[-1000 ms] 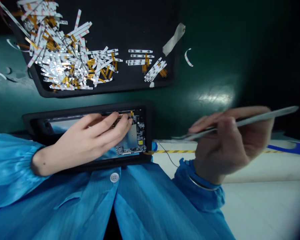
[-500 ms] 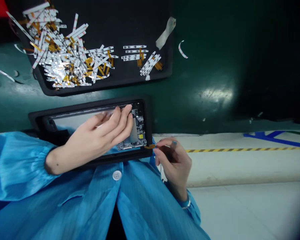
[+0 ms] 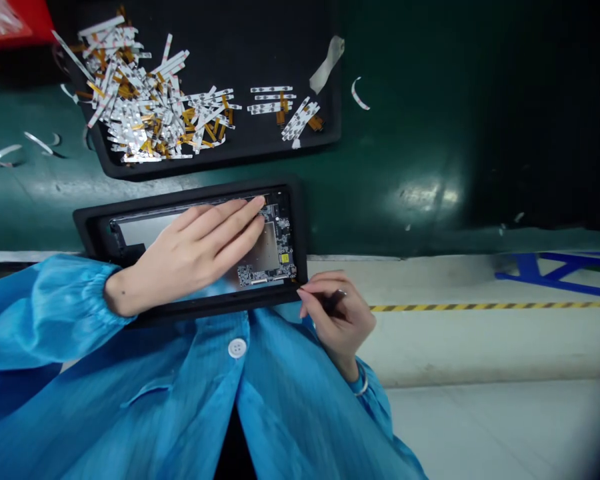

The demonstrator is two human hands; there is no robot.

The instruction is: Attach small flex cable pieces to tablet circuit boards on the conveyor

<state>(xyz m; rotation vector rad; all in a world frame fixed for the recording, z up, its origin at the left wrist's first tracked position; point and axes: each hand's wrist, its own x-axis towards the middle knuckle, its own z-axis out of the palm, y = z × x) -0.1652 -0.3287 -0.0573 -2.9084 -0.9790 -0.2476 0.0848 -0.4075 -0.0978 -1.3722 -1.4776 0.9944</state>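
An opened tablet with its insides showing lies in a black padded tray at the table's front edge. A circuit board with a yellow patch sits at its right end. My left hand rests flat across the tablet, fingers stretched toward the board's upper part and hiding some of it. At the tray's lower right corner, my right hand pinches the end of an orange flex cable, mostly hidden by the fingertips. A dark, slim object is tucked in that hand; its kind is unclear.
Behind stands a larger black tray with a heap of white strips and orange flex cables. A strip of tape lies at its right. Peeled scraps lie on the green table. A red bin is at upper left.
My right hand has moved slightly left and up, bringing the flex cable to the tray's corner. My left fingers lie flatter and straighter on the tablet. The view has shifted a little.
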